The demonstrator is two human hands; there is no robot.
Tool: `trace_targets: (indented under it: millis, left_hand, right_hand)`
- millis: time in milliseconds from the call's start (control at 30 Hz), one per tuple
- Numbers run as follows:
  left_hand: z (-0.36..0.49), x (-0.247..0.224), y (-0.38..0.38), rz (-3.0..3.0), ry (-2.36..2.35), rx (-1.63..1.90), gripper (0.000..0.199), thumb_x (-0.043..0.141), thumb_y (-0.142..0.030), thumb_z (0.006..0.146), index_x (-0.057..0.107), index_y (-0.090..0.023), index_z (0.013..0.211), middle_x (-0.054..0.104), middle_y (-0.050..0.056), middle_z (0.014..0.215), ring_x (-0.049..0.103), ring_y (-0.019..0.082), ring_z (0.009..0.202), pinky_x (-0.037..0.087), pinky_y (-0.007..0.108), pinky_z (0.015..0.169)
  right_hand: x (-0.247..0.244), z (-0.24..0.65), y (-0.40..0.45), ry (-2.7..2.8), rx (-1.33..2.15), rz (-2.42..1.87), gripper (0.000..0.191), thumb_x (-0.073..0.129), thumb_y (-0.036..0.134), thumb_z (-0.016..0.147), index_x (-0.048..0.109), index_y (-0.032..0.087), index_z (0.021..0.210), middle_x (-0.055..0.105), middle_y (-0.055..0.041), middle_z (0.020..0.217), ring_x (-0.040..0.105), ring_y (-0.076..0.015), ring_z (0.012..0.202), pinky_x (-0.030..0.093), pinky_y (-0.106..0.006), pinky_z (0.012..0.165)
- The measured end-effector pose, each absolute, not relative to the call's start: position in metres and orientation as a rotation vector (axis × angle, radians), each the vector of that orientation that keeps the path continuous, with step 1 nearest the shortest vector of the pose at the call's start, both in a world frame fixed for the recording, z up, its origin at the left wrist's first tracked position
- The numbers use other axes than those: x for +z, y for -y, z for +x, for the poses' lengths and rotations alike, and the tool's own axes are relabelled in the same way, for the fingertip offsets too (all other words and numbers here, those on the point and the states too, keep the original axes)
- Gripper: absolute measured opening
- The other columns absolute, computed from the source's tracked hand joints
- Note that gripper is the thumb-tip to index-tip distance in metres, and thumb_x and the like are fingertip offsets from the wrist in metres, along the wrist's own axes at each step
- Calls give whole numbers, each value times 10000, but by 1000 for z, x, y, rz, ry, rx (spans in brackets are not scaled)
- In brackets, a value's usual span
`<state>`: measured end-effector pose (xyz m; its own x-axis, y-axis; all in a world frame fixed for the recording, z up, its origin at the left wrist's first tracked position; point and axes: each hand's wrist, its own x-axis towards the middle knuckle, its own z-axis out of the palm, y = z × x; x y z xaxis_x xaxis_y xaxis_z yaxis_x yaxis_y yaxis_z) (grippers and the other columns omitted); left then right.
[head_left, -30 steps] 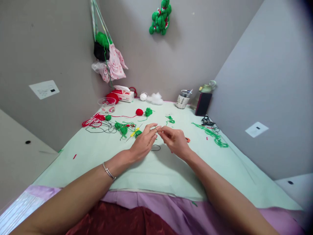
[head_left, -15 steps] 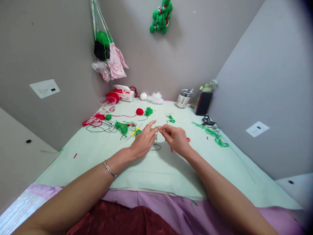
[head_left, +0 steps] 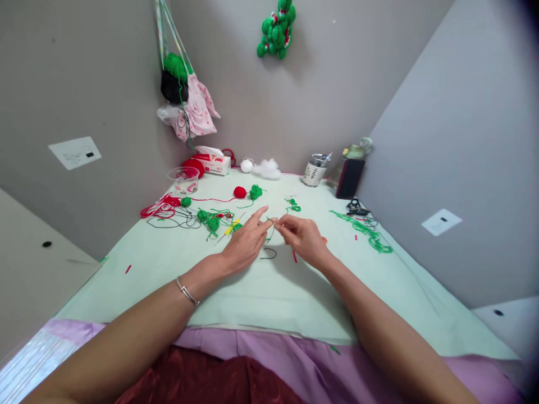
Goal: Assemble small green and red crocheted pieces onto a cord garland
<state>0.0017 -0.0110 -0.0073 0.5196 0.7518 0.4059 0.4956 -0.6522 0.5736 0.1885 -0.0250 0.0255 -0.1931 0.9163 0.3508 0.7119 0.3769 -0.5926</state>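
My left hand (head_left: 248, 238) is above the middle of the table with one finger raised and the other fingertips closed around a thin dark green strand of yarn (head_left: 270, 233). My right hand (head_left: 303, 237) meets it tip to tip, thumb and finger pinched on the same strand; anything smaller between them cannot be made out. Below the fingers, a dark curl of yarn (head_left: 268, 254) lies on the cloth. Just left of my left hand are small green yarn pieces (head_left: 213, 223) and a yellow-handled crochet hook (head_left: 232, 226). A short red strand (head_left: 295, 256) lies under my right hand.
Along the back stand a plastic tub (head_left: 183, 180), a tissue box (head_left: 214, 164), white stuffing (head_left: 267, 169), a pen tin (head_left: 315, 170) and a phone (head_left: 350, 178). A red ball (head_left: 240, 192) sits mid-table. Scissors (head_left: 357, 207) and green yarn (head_left: 370, 235) lie right.
The dark strand hanging beneath my fingertips has shifted slightly and bends more to the right. Both hands stay nearly where they were; the whole view has slid a little.
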Motion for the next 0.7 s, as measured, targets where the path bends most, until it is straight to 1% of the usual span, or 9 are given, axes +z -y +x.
trace_targets:
  millis: [133, 200, 267, 333, 433, 533, 633, 700]
  left_hand:
    - [1, -7, 11, 2371, -1020, 893, 441, 331, -178, 980, 554, -217, 1358, 287, 147, 1608, 559, 276, 1243, 474, 475, 1030]
    - [0, -7, 10, 2364, -1007, 901, 449, 343, -164, 970, 556, -240, 1358, 289, 127, 1612, 566, 272, 1235, 479, 466, 1024]
    - [-1, -7, 9, 2342, -970, 933, 445, 355, -156, 962, 581, -250, 1334, 306, 109, 1608, 551, 268, 1259, 470, 452, 1039]
    - [-1, -6, 8, 2278, -928, 981, 427, 368, -164, 959, 616, -255, 1295, 350, 100, 1584, 585, 244, 1205, 475, 434, 1031]
    - [-2, -4, 7, 2079, -895, 1067, 351, 425, -227, 954, 684, -237, 1189, 469, 106, 1485, 640, 203, 1045, 516, 397, 949]
    - [-1, 1, 6, 1802, -896, 1120, 257, 555, -327, 899, 725, -192, 1037, 568, 118, 1345, 644, 171, 886, 533, 330, 801]
    - [0, 5, 5, 1548, -902, 1105, 262, 686, -395, 803, 715, -169, 932, 631, 99, 1237, 585, 116, 727, 487, 272, 679]
    - [0, 6, 5, 1432, -900, 1077, 291, 731, -418, 758, 706, -163, 895, 666, 87, 1169, 551, 103, 693, 456, 262, 654]
  right_hand:
    - [25, 190, 24, 1930, 464, -1403, 177, 561, 295, 890, 665, 197, 786, 535, 41, 532, 427, -110, 502, 317, -236, 529]
    - [24, 191, 23, 1914, 548, -1352, 192, 562, 326, 899, 675, 193, 819, 539, 41, 534, 436, -112, 501, 322, -237, 522]
    - [23, 191, 23, 1897, 641, -1276, 209, 562, 353, 907, 681, 189, 854, 540, 41, 533, 449, -115, 503, 333, -237, 521]
    - [23, 190, 24, 1857, 632, -1262, 220, 566, 369, 910, 676, 189, 848, 531, 43, 526, 447, -115, 500, 336, -239, 522]
    - [23, 187, 28, 1856, 500, -1297, 218, 569, 372, 914, 674, 200, 831, 530, 41, 531, 445, -115, 500, 335, -242, 532]
    - [23, 184, 31, 1922, 331, -1318, 215, 557, 360, 927, 675, 214, 820, 539, 37, 533, 443, -116, 496, 334, -247, 547]
    - [21, 182, 32, 1985, 76, -1339, 214, 543, 331, 939, 672, 221, 808, 571, 25, 546, 458, -123, 512, 338, -253, 585]
    - [19, 180, 32, 2028, -111, -1346, 233, 525, 315, 950, 674, 220, 799, 590, 12, 556, 462, -131, 525, 339, -260, 614]
